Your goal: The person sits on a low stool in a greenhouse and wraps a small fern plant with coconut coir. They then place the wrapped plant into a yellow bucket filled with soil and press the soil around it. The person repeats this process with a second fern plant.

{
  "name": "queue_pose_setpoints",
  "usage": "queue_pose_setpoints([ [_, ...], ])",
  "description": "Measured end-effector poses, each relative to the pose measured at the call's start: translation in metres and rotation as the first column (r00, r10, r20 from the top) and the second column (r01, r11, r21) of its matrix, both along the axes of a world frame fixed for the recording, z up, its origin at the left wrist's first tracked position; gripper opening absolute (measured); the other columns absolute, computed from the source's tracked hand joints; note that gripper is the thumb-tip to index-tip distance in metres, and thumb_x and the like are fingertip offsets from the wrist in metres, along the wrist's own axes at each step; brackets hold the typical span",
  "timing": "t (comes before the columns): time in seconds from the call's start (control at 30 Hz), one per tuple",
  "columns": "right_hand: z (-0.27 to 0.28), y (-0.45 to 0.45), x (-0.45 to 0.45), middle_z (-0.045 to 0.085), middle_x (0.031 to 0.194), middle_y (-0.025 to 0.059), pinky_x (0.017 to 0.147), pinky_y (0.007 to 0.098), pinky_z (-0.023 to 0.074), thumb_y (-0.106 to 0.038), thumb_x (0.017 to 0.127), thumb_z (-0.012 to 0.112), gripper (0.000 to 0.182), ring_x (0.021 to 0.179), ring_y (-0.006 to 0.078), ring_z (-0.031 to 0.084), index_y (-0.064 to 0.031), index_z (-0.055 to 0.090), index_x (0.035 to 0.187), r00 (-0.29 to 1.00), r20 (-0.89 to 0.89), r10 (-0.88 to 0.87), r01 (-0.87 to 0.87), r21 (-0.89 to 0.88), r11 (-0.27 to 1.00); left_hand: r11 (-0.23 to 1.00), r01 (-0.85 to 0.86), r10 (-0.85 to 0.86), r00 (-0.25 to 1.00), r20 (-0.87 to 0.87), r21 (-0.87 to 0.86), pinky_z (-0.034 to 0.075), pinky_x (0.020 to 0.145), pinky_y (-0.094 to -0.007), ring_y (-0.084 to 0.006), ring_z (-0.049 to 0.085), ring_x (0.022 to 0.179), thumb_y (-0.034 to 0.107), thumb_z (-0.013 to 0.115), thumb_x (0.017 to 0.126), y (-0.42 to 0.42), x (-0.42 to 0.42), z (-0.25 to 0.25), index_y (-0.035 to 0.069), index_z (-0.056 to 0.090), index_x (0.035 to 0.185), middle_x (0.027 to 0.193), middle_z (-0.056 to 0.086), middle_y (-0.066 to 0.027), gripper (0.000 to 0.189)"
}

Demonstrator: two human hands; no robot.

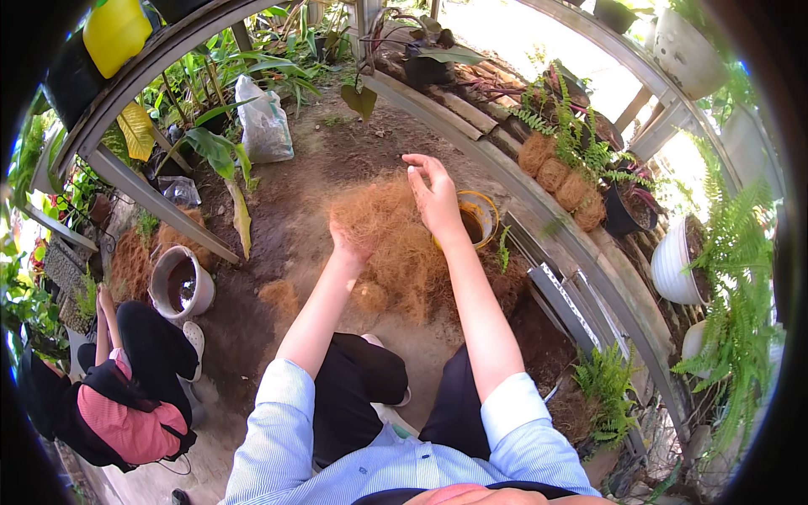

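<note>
A loose tangle of brown coconut fibre (377, 205) rests in my left hand (349, 242), whose fingers are mostly hidden beneath it. My right hand (439, 201) is raised at the tangle's right side, fingers curved and thumb apart, with nothing visible in it. Below both hands a heap of the same fibre (410, 287) lies on the ground between my knees. At its near side sits a rounded ball of fibre (370, 296). Partly behind my right wrist stands a bucket with a yellow rim (494, 214), holding dark contents.
To the left, another person (126, 404) sits beside a whitish bucket (201, 287) and more fibre (136, 259). A white plastic sack (262, 123) stands ahead. On the right, a metal rail (568, 252) borders potted ferns and several fibre balls (552, 173).
</note>
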State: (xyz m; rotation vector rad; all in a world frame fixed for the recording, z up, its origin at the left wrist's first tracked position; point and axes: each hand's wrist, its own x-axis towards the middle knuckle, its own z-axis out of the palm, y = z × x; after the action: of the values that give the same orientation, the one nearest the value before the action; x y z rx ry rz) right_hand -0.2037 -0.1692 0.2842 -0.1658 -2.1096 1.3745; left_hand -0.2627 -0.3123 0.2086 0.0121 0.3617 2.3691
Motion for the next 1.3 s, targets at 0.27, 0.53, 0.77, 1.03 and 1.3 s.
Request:
queue_pose_setpoints([
  [0.27,-0.016,-0.027,0.012,0.043,0.136,0.0117,0.109,0.0541,0.0158,-0.034,0.091,0.043,0.04,0.131,0.0282,0.033,-0.0114,0.054,0.122,0.993,0.096,0.074,-0.119,0.686,0.717,0.983,-0.144,0.152,0.986,0.069,-0.116,0.027,0.108,-0.0466,-0.0293,0.032,0.131,0.051,0.014,0.092,0.004,0.039,0.02,0.013,0.031,0.139,0.145,0.031,-0.0087,0.062],
  [0.53,-0.084,-0.005,0.038,0.034,0.143,0.0113,0.112,0.049,0.007,-0.042,0.095,0.032,0.052,0.137,0.0258,0.023,-0.0101,0.038,0.137,0.921,0.377,0.1,-0.325,0.598,0.733,0.875,0.094,-0.064,0.995,-0.079,0.475,0.022,0.11,-0.047,-0.0288,0.023,0.136,0.057,0.009,0.091,0.044,0.048,-0.079,0.02,0.02,0.144,0.15,0.02,-0.0064,0.065],
  [0.77,-0.119,0.026,0.063,0.031,0.144,0.0134,0.112,0.0463,0.0087,-0.043,0.095,0.034,0.055,0.137,0.0275,0.022,-0.0083,0.036,0.138,0.971,0.239,0.029,-0.196,0.715,0.671,0.991,0.017,-0.021,0.999,0.032,0.13,0.023,0.11,-0.0468,-0.0278,0.023,0.136,0.054,0.017,0.092,0.076,0.076,-0.101,0.019,0.021,0.144,0.149,0.023,-0.0078,0.063],
  [1.03,-0.156,0.061,0.08,0.032,0.145,0.0108,0.111,0.04,0.0211,-0.035,0.091,0.049,0.053,0.135,0.0251,0.028,-0.0095,0.038,0.136,0.948,0.206,0.242,-0.255,0.04,0.966,0.933,0.12,-0.12,0.993,-0.022,0.34,0.024,0.109,-0.0466,-0.0295,0.028,0.133,0.049,0.027,0.092,0.107,0.072,-0.175,0.013,0.026,0.142,0.145,0.029,-0.0104,0.062],
  [1.3,-0.294,0.183,0.156,0.061,0.099,0.0028,0.075,0.0255,0.0463,-0.021,0.088,0.059,0.026,0.087,0.0125,0.059,-0.0097,0.055,0.111,0.894,0.166,-0.416,0.395,-0.728,0.56,0.913,0.254,-0.333,0.916,0.225,0.319,0.019,0.11,-0.05,-0.0313,0.029,0.132,0.048,0.033,0.09,0.146,0.073,-0.207,0.003,0.03,0.139,0.145,0.03,-0.0136,0.066],
])
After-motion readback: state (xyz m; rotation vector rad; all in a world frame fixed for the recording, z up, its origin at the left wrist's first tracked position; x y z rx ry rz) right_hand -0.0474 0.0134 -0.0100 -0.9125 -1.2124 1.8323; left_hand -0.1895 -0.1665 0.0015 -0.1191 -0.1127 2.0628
